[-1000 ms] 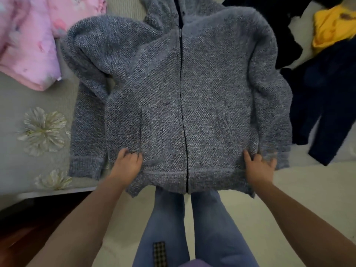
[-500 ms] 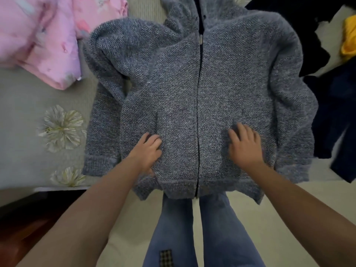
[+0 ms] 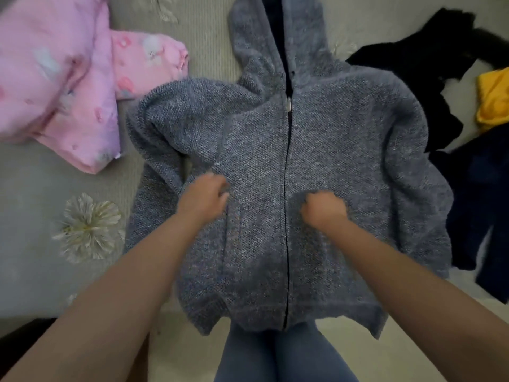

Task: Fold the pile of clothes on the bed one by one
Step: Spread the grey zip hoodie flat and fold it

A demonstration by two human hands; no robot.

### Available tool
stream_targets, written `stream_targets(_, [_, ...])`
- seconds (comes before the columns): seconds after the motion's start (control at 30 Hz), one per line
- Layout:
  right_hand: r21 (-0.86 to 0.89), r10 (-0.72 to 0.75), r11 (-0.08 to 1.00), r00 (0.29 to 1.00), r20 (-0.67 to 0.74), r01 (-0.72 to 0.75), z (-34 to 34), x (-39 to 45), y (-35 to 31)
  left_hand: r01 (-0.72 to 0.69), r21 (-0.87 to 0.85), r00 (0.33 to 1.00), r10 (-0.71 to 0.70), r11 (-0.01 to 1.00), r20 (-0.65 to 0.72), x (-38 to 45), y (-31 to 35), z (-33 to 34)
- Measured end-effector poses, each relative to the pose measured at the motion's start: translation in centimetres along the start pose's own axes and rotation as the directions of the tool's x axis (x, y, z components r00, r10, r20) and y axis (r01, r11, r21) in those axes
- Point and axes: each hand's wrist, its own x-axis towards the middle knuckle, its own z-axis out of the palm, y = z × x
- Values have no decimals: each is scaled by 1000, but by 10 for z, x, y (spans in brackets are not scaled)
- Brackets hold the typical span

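Both hands further up the grey hoodie [image 3: 316,150] than half a second ago, off the hem area and onto the mid-chest either side of the zip [image 3: 286,188]. Left hand [image 3: 203,197] with fingers curled down on the knit, blurry, can't tell if actually gripping. Right hand [image 3: 322,208] balled up, looks bunched into the fabric but too smeared to say for sure. Hoodie flat and face-up on the bed [image 3: 33,210], hem hanging off the edge. Hood top cut off. Chunky speckled knit, ribbed cuffs. Pink printed garment [image 3: 68,86] left, dark clothes [image 3: 418,78] and something yellow [image 3: 493,97] right.
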Motion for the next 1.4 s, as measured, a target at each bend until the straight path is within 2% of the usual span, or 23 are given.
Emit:
stream_targets(0.07, [83, -116, 989, 988, -103, 125, -19, 18, -3, 67, -24, 974, -70, 997, -217, 12, -10, -28])
stream_targets(0.13, [179, -195, 955, 957, -216, 235, -42, 38, -5, 98, 16, 933, -86, 995, -349, 26, -19, -56])
stream_targets(0.2, [219, -228, 924, 910, -347, 315, -66, 64, -5, 144, 121, 923, -89, 982, -373, 44, -27, -81])
stream_targets(0.27, [182, -235, 918, 852, -467, 353, -92, 93, -1, 188, 239, 934, -98, 953, -345, 67, -32, -97])
stream_targets(0.33, [119, -201, 940, 800, -565, 320, -117, 127, 6, 220, 316, 928, -99, 923, -358, 93, -35, -107])
stream_targets(0.37, [89, -160, 962, 800, -579, 257, -129, 143, 10, 240, 330, 923, -110, 913, -368, 106, -36, -109])
stream_targets(0.43, [45, -43, 996, 847, -529, 79, -146, 173, 21, 265, 323, 929, -150, 909, -338, 131, -39, -109])
stream_targets(0.53, [1, 171, 983, 920, -352, -182, -149, 200, 40, 225, 405, 968, -158, 886, -192, 160, -41, -97])
stream_targets(0.63, [188, 358, 931, 875, -326, -312, -146, 210, 52, 171, 370, 963, -77, 913, -257, 166, -49, -84])
stream_targets(0.67, [236, 400, 913, 849, -347, -333, -148, 214, 54, 179, 318, 944, -71, 931, -323, 166, -56, -84])
stream_targets(0.73, [174, 379, 925, 836, -396, -337, -153, 219, 58, 234, 227, 893, -117, 946, -434, 171, -70, -92])
stream_targets(0.8, [113, 315, 948, 829, -462, -298, -159, 223, 59, 274, 242, 877, -138, 931, -461, 180, -84, -108])
stream_targets(0.87, [185, 330, 944, 775, -539, -273, -167, 228, 54, 313, 286, 878, -160, 906, -451, 189, -93, -118])
stream_targets(0.93, [317, 419, 903, 762, -494, -291, -175, 233, 46, 354, 293, 882, -213, 888, -419, 193, -92, -117])
stream_targets(1.03, [550, 507, 787, 801, -319, -279, -175, 233, 32, 334, 271, 909, -233, 903, -344, 182, -102, -107])
stream_targets(1.1, [589, 477, 774, 826, -301, -233, -166, 225, 25, 259, 180, 918, -184, 949, -351, 164, -115, -106])
stream_targets(1.17, [541, 386, 827, 854, -349, -152, -146, 213, 13, 229, 101, 909, -176, 968, -378, 139, -128, -102])
stream_targets(1.27, [418, 187, 908, 901, -392, -7, -107, 184, -28, 281, -101, 891, -299, 954, -343, 97, -137, -84])
stream_targets(1.4, [253, -101, 946, 927, -361, 201, -49, 132, -90, 375, -358, 849, -472, 855, -236, 46, -138, -45])
